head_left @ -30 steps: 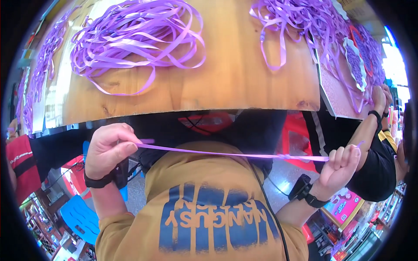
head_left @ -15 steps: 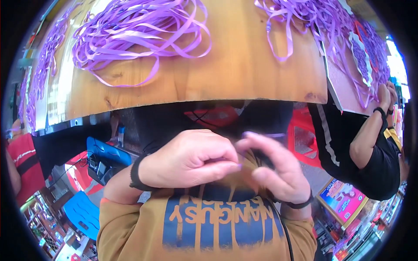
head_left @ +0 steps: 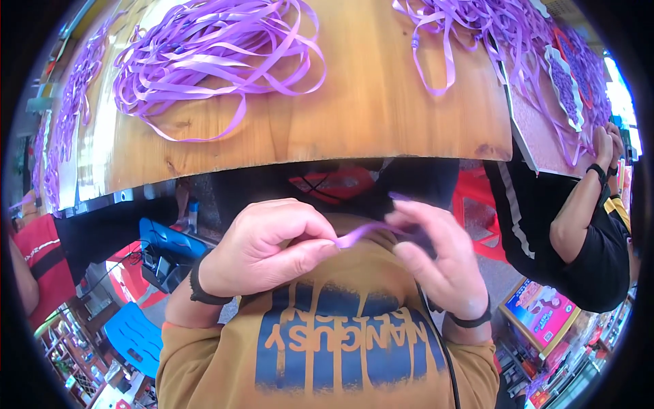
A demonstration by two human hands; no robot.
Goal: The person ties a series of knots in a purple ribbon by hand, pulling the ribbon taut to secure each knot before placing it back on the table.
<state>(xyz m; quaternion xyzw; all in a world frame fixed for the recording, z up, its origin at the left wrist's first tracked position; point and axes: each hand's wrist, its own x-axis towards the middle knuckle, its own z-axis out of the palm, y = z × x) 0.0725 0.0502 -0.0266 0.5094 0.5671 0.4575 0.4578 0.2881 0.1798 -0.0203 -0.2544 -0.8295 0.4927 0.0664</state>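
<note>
A short stretch of purple ribbon (head_left: 360, 234) runs between my two hands, in front of my chest and below the table edge. Thumb and forefinger of my left hand (head_left: 269, 242) pinch its left end. The other end passes into the curled fingers of my right hand (head_left: 443, 255), and a bit of purple shows above those fingertips. Motion blurs the right fingers somewhat, and their exact grip on the ribbon is partly hidden.
On the wooden table (head_left: 327, 136) ahead lies a large loose pile of purple ribbon (head_left: 211, 61). More ribbon (head_left: 490, 27) hangs at the far right, near a co-worker's hands (head_left: 603, 146). A person in red is at left, near a blue chair (head_left: 133, 334).
My hands have drawn apart, the left one moving left, and the purple ribbon now shows stretched between them. The piles on the table lie as before.
</note>
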